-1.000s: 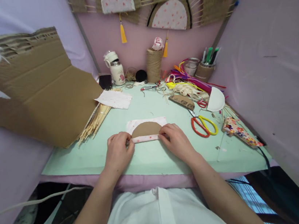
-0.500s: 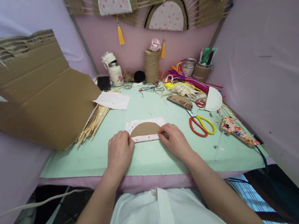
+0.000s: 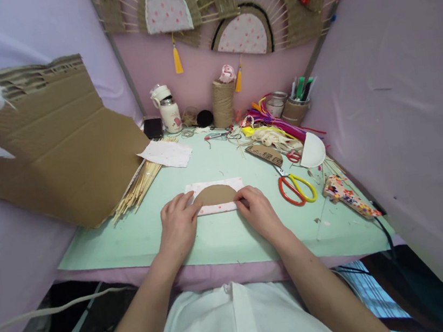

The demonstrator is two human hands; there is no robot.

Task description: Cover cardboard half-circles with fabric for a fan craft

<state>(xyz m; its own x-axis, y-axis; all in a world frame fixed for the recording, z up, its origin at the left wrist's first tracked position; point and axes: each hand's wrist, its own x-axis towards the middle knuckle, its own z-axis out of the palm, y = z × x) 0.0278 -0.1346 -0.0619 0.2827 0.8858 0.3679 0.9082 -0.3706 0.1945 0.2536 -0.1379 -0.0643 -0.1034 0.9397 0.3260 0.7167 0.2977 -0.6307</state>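
Observation:
A half-round piece of brown cardboard (image 3: pixel 215 194) lies on a white cloth with red dots (image 3: pixel 214 209), its straight side facing me. A strip of the cloth shows along that side, and more shows behind the curve. My left hand (image 3: pixel 177 221) rests at the left end, fingers stretched over the cloth's edge and thumb apart on the cardboard's corner. At the right end, my right hand (image 3: pixel 258 210) pinches the cloth beside the cardboard's corner, its curled fingers partly hidden.
Red-and-yellow-handled scissors (image 3: pixel 296 189) and a flower-patterned glue gun (image 3: pixel 350 195) lie to the right. Behind them are coloured strips (image 3: pixel 273 124) and a white half-round piece (image 3: pixel 312 149). On the left, a big cardboard sheet (image 3: pixel 57 155) leans near thin sticks (image 3: pixel 139 190). A twine roll (image 3: pixel 223 103) stands behind.
My left hand's fingers have straightened from a pinch, and its thumb has moved onto the cardboard's corner. My right hand stays at the right end. The view has tilted slightly.

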